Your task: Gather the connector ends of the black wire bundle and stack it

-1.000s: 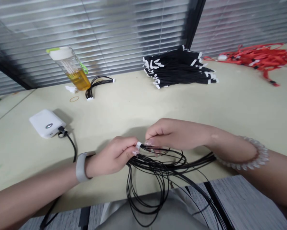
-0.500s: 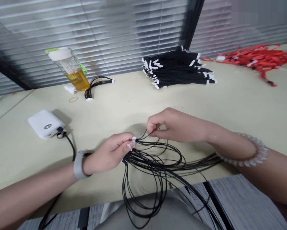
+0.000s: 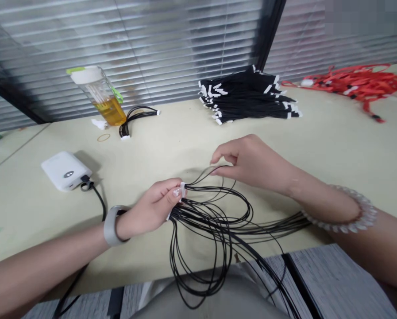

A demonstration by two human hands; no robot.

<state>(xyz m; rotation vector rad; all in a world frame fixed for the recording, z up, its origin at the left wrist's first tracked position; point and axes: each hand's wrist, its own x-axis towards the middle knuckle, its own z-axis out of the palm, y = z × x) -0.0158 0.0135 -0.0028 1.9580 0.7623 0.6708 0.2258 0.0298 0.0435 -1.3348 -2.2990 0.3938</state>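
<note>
My left hand (image 3: 158, 201) is closed around a white plug connector (image 3: 183, 190), pinched between thumb and fingers. A bundle of thin black wires (image 3: 201, 217) runs out of it to the right, some hanging in loops below the table edge. Part of another white connector shows under the left fingers. My right hand (image 3: 248, 164) hovers to the upper right of the connector, thumb and index fingertip slightly apart. A couple of thin wires (image 3: 201, 174) rise from the connector and cross the right thumb; its other fingers are curled and partly hidden.
At the back lie a pile of black cables with white ends (image 3: 248, 97) and a heap of red straps (image 3: 360, 86). On the left are a bottle of yellow liquid (image 3: 110, 110), a short cable (image 3: 132, 119), a rubber band (image 3: 103, 138) and a white power bank (image 3: 65, 170) with a cord.
My right hand has moved slightly up and right, and its thumb and index finger have parted from their pinch on the thin wires. My left hand still holds the connector, a little higher.
</note>
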